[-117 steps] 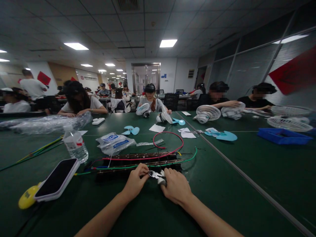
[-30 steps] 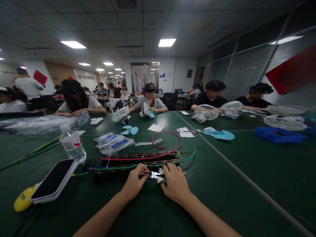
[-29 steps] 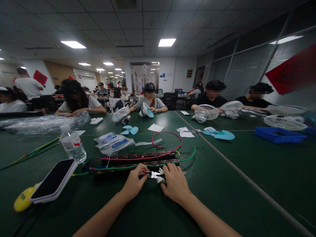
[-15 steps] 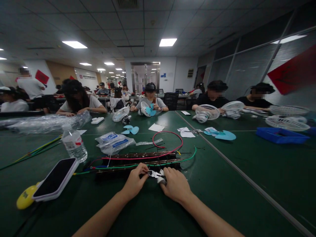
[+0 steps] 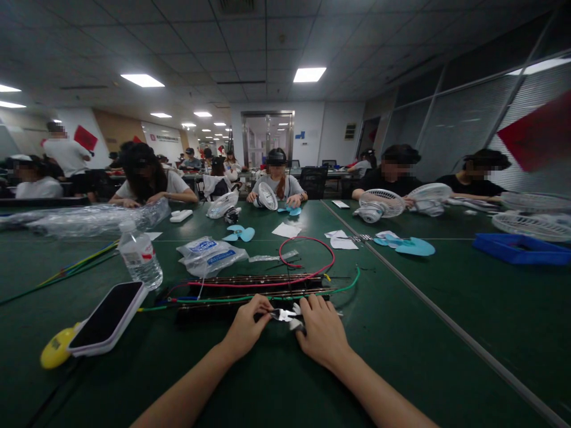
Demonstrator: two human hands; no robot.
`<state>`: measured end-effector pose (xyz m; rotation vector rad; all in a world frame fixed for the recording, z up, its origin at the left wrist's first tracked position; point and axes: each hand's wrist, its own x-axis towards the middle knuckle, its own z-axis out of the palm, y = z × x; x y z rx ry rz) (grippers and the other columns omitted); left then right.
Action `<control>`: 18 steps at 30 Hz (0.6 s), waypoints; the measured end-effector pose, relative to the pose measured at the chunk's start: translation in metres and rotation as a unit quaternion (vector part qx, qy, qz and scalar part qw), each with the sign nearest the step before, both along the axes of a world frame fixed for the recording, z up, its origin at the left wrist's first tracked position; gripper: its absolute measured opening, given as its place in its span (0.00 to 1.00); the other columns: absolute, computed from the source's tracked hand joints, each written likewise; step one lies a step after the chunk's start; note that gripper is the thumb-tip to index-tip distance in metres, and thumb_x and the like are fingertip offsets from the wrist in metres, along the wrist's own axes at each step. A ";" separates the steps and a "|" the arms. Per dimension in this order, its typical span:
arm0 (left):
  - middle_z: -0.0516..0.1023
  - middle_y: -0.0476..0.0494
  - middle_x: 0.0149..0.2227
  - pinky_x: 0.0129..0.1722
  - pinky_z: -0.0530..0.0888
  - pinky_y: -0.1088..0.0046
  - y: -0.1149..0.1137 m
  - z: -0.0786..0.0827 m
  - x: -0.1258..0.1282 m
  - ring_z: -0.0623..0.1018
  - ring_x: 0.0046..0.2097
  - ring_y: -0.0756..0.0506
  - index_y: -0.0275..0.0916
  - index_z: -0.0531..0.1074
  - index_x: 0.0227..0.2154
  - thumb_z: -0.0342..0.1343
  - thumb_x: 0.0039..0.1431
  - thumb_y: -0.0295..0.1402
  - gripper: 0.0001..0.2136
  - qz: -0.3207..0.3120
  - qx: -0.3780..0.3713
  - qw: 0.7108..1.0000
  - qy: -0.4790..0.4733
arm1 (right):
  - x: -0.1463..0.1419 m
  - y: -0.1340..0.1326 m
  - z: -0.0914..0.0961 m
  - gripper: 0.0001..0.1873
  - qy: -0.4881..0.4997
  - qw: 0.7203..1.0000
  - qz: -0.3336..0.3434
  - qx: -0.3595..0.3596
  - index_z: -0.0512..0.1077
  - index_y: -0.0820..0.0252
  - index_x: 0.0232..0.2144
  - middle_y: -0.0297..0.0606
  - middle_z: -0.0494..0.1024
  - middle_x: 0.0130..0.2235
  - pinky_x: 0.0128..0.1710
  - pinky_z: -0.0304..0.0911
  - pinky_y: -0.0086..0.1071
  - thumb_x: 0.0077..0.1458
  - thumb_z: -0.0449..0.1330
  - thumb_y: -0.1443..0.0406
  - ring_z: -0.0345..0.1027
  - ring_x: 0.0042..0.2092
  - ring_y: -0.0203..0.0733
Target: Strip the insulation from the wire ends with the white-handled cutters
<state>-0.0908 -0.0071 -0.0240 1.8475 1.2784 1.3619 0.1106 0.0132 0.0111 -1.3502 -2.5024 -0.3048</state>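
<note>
A: What's changed at your hands in the last half second?
B: Barely anything. Your view has swung slightly left. Your pliers (image 5: 282,315) hold the same pose, just on the near side of the black rails (image 5: 191,314), well short of the far edge of the tabletop (image 5: 423,333).
A: Your grip?
B: Your right hand (image 5: 324,328) is clamped on the pliers by their handles. Your left hand (image 5: 248,321) has its fingertips pinched together on a dark bit at the pliers' tip. Can't tell if that's a separate part or the nose itself.
A: Wires?
B: Not moved. Your green wire (image 5: 250,299) and red wire (image 5: 241,285) run along the rails.
A: Anything else?
B: Yes, opposite you. The co-worker (image 5: 289,185) at the far edge has lowered a blue blade (image 5: 292,211) from the white fan (image 5: 267,196).
A: Meaning for your work?
B: My read: steady hold mid-step, no visible progress, wiring undisturbed.
</note>
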 end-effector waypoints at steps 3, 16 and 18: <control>0.73 0.47 0.34 0.41 0.74 0.68 -0.001 0.000 0.000 0.76 0.37 0.47 0.39 0.66 0.34 0.52 0.54 0.24 0.06 0.003 0.010 1.000 0.018 | 0.000 0.000 -0.001 0.16 -0.001 1.000 0.001 -0.005 0.63 0.59 0.38 0.42 0.65 0.40 0.42 0.48 0.37 0.45 0.57 0.61 0.55 0.43 0.47; 0.74 0.46 0.35 0.42 0.74 0.68 -0.003 0.002 0.000 0.76 0.38 0.47 0.39 0.68 0.34 0.51 0.55 0.25 0.05 0.008 0.029 0.999 0.026 | -0.001 -0.002 0.004 0.16 0.001 0.999 -0.004 -0.032 0.63 0.59 0.39 0.43 0.64 0.42 0.44 0.47 0.38 0.46 0.56 0.61 0.55 0.44 0.48; 0.74 0.47 0.35 0.42 0.74 0.67 -0.002 0.001 0.000 0.76 0.38 0.47 0.39 0.68 0.34 0.51 0.55 0.25 0.05 0.011 0.023 0.999 0.020 | -0.002 -0.003 0.004 0.16 0.001 0.999 -0.008 -0.035 0.62 0.59 0.39 0.43 0.65 0.42 0.44 0.47 0.38 0.46 0.56 0.61 0.55 0.44 0.48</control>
